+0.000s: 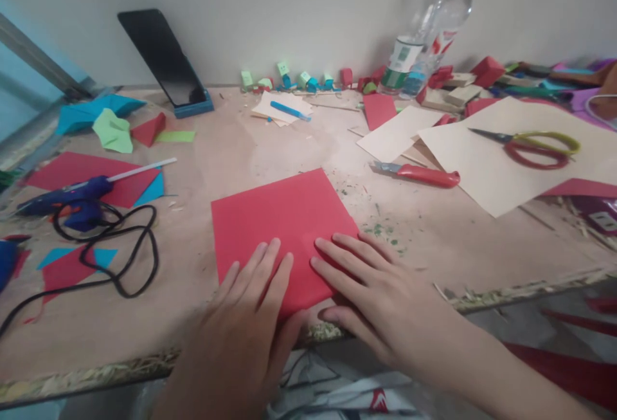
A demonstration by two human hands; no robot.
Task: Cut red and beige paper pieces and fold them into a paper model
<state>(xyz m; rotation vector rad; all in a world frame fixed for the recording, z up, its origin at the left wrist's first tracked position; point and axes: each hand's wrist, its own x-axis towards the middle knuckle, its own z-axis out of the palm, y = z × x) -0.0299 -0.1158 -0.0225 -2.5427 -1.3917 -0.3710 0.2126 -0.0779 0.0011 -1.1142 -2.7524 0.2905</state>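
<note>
A red square of paper [282, 217] lies flat on the wooden table [434, 233] near its front edge. My left hand [245, 323] rests palm down on the paper's near left part, fingers spread and pointing away. My right hand [376, 291] lies flat beside it, its fingers pressing the paper's near right corner. Neither hand grips anything. The paper's near edge is hidden under both hands.
A blue glue gun [72, 198] with a black cord [120, 253] lies at left on red paper. A red utility knife [424, 175], scissors [535, 146] on beige card, two plastic bottles [424, 27], a propped phone [164, 60] and paper scraps fill the back.
</note>
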